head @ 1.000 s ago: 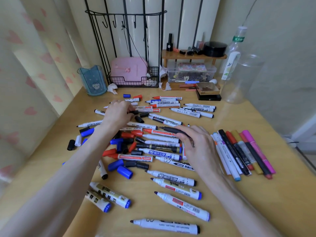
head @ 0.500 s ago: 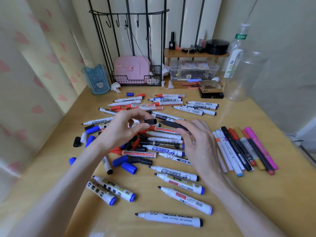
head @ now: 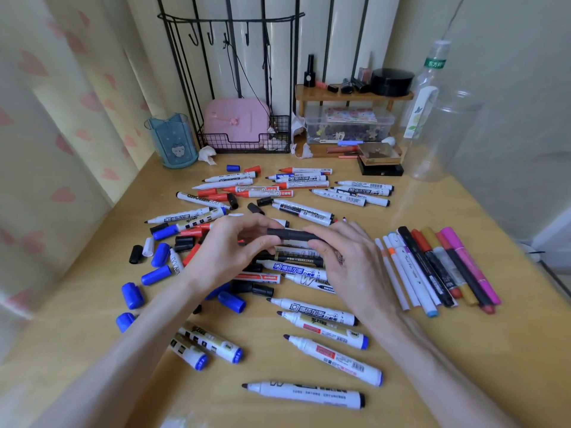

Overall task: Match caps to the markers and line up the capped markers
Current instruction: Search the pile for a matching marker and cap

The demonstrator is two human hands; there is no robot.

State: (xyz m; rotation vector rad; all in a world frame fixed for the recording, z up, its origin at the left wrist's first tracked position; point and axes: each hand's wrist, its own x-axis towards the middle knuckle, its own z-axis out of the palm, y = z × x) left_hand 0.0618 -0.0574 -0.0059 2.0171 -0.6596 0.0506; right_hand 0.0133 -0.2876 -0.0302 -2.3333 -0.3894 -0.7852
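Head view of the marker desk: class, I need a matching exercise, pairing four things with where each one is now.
Things
1. black marker
2. pink marker
3. blue cat cup
4. pink case

Places
A. in the wire basket
B. far right end of the row of capped markers
C. held between left hand and right hand
D. on the table, left of the basket

Pairs: 1-C, 2-B, 3-D, 4-A
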